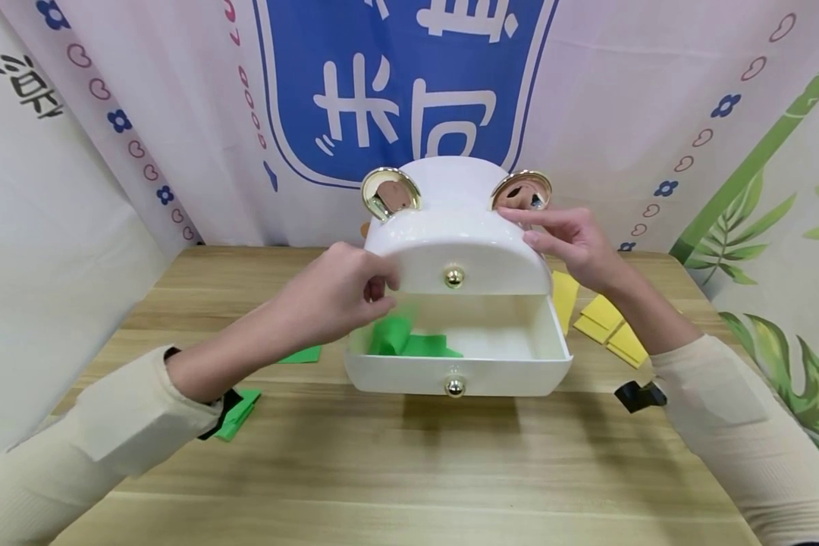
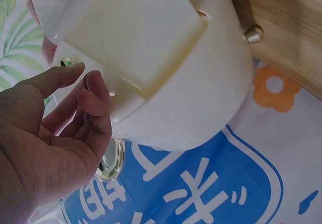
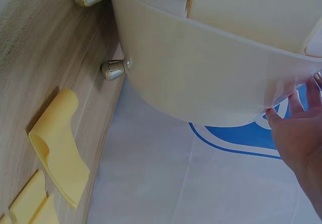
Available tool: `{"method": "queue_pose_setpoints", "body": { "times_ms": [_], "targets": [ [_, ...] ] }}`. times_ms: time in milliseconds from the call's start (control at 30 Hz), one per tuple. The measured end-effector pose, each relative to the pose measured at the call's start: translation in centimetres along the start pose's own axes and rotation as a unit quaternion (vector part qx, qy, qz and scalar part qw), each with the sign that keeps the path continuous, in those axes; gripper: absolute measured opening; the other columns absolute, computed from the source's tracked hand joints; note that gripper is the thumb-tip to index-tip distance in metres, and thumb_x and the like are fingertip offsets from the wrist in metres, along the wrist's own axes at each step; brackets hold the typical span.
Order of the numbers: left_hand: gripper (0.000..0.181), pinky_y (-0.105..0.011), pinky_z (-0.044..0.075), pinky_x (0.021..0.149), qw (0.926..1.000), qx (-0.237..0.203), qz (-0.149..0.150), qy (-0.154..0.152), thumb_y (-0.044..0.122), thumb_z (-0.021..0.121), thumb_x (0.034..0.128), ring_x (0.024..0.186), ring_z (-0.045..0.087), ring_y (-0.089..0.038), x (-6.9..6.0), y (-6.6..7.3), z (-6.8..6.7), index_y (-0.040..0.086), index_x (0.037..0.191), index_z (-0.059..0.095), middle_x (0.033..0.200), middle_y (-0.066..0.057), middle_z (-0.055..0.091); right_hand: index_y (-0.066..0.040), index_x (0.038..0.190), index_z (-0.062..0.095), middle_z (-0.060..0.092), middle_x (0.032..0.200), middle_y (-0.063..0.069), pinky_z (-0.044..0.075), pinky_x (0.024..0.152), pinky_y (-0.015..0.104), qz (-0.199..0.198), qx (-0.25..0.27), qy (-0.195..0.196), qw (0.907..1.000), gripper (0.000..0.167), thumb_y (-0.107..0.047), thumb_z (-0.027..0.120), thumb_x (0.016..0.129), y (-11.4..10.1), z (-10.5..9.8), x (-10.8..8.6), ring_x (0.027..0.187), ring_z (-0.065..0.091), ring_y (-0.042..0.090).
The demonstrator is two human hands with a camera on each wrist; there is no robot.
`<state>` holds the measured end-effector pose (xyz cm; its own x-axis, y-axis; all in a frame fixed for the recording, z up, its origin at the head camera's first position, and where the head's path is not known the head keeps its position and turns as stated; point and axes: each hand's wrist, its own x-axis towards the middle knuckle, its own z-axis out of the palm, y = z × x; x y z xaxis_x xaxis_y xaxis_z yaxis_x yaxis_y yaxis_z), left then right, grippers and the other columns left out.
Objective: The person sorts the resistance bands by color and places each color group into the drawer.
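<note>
A glossy white box (image 1: 453, 197) with two gold-rimmed ears stands on the table. Its upper drawer (image 1: 494, 269) is closed; the lower drawer (image 1: 396, 377) is pulled out, with green paper (image 1: 425, 346) inside at the left. My left hand (image 1: 344, 292) is above that drawer's left side, fingers loosely curled; in the left wrist view the hand (image 2: 55, 143) holds nothing, a gap between thumb and fingers. My right hand (image 1: 573, 243) touches the box's upper right side by the right ear, fingers extended. In the right wrist view the hand (image 3: 299, 133) has its fingertips against the white shell (image 3: 201, 78).
Yellow paper pieces (image 1: 599, 318) lie on the table right of the box, and green ones (image 1: 240, 415) at the left, partly behind my left forearm. The wooden table (image 1: 382, 470) extends in front. A printed curtain (image 1: 587, 91) hangs behind the box.
</note>
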<state>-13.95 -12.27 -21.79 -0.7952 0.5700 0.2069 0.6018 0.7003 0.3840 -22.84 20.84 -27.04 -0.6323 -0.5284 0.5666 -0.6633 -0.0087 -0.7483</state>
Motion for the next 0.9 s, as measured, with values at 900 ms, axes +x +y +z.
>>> {"method": "queue_pose_setpoints", "body": {
  "times_ms": [900],
  "targets": [
    [0.011,-0.037,0.049,0.063,0.9864,0.037,-0.152,0.049,0.006,0.072,0.0922,0.072,0.062,-0.026,-4.3,-15.0,-2.0,-0.005,0.091,0.075,0.079,-0.013,0.069,0.001,0.132,0.068,0.075,0.122,0.005,0.059,0.066,0.025,-0.012,0.005,-0.004,0.9999,0.037,0.002,0.056,0.098,0.3,0.0,-0.1,0.085,0.073,0.017]
  ]
}}
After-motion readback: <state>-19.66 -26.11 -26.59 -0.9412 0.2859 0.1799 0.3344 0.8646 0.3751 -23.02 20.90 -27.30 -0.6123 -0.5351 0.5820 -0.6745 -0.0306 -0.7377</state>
